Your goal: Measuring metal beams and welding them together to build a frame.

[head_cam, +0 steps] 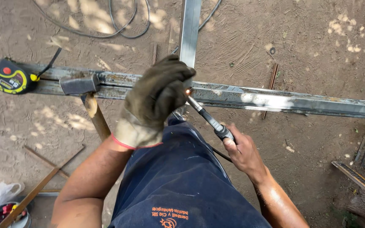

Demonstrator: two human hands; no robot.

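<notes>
My left hand (155,99), in a worn dark work glove, is raised over the joint where a long horizontal steel tube (275,100) meets an upright steel tube (189,29). The glove holds nothing I can see and hides part of the joint. My bare right hand (243,152) grips a black welding electrode holder (216,124); its rod points up-left to the joint, where a small orange glow (188,90) shows next to the glove.
A hammer (83,90) with a wooden handle and a yellow-black tape measure (12,78) rest on the left part of the tube. Cables (106,31) lie on the dirt. Thin rods (43,177), a bucket (5,213) and metal strips (362,179) lie around.
</notes>
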